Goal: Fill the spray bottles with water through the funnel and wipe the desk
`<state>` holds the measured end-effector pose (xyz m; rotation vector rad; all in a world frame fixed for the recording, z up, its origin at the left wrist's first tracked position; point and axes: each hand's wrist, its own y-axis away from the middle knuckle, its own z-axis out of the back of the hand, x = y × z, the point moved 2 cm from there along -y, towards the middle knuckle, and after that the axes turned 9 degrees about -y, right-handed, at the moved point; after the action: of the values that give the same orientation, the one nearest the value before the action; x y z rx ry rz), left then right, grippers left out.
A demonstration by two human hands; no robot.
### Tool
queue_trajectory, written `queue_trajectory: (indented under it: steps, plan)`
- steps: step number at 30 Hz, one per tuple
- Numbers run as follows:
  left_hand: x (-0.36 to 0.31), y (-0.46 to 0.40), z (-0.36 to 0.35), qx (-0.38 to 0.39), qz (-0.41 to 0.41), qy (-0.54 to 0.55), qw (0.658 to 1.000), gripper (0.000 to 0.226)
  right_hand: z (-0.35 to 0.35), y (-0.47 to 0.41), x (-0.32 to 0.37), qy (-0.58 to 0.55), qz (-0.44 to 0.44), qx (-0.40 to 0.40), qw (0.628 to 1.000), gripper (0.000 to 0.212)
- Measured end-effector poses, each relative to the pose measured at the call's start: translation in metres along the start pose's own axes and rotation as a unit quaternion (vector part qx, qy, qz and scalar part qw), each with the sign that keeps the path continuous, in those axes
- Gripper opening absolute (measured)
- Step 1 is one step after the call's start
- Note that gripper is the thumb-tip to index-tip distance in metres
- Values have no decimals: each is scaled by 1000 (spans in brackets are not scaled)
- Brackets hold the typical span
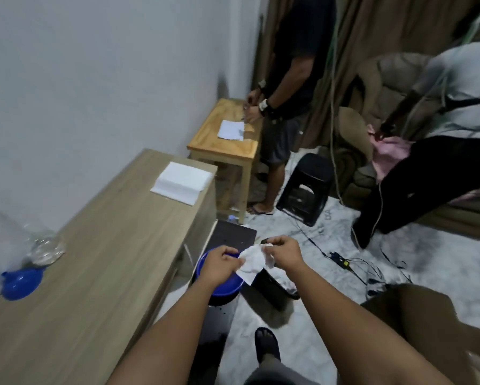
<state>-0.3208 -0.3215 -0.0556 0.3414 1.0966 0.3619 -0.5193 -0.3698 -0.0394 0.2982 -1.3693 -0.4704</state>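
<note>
Both hands are out over the floor, off the edge of the desk (100, 245), working a crumpled white tissue (251, 262) between them. The left hand (222, 263) pinches its near corner with curled fingers; the right hand (284, 252) pinches the far end, thumb against fingertips. Neither is spread. The tissue hangs above a blue basin (205, 265) and beside a black bin (275, 284) at about five o'clock from it.

The wiping looks to me not yet begun, or between passes: the tissue is nowhere near the desktop, and I would guess it is being opened out or wrung. Whether it is wet I cannot tell.

As for filling, the blue funnel (21, 282) lies tipped on its side on the desk at about nine o'clock from the hands, well apart from them, with a clear plastic thing (43, 247) just past it at one o'clock from the funnel. That may be a bottle or only wrapping; it is too blurred to say, so I cannot judge whether any bottle is full. With the funnel lying loose, pouring seems either finished or paused.

A stack of white paper (182, 182) sits at the far end of the desk, toward twelve o'clock. No spills show on the wood from here.
</note>
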Motion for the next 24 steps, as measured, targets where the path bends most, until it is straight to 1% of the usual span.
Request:
queue_trajectory:
  steps: [1, 5, 8, 12, 16, 18, 20, 24]
  plan:
    - [-11, -6, -9, 11, 1, 12, 1000, 28, 13, -5, 0, -21, -10, -22, 999, 20]
    - [-37, -42, -49, 34, 39, 38, 998, 27, 58, -39, -10, -44, -47, -79, 995, 27]
    - [-46, -80, -83, 35, 64, 10, 997, 22, 83, -75, -22, -58, -79, -93, 991, 32]
    - [-52, -137, -135, 39, 111, 5, 993, 20, 99, -134, -39, -45, -110, -113, 986, 30]
    - [-52, -197, -188, 50, 190, 36, 980, 19, 101, -198, -66, -45, -151, -112, 981, 22]
    - [-46, -224, -214, 64, 218, 64, 972, 12, 100, -231, -84, -45, -172, -101, 979, 23]
    - [-35, -247, -238, 81, 229, 83, 966, 8, 98, -258, -102, -46, -196, -80, 976, 24]
    - [-5, -286, -277, 126, 237, 44, 962, 14, 96, -306, -127, -26, -221, -32, 975, 35]
